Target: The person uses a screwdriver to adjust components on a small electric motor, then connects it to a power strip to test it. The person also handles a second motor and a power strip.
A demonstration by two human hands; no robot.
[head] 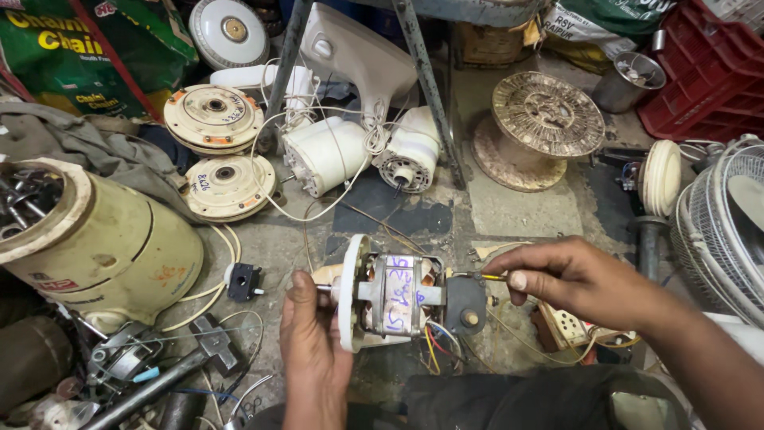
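Bare steel and copper of a small fan motor (398,299), held above the concrete floor (525,211). Gripped at the white front plate by the left hand (312,342), fingers curled round the shaft end. Pinched by the right hand (569,279), a thin yellow-handled tool (481,277) (tip at the black rear housing). Nearby, a cream canister (103,239).

Fan motors (325,154) on grimy concrete floor (525,211)
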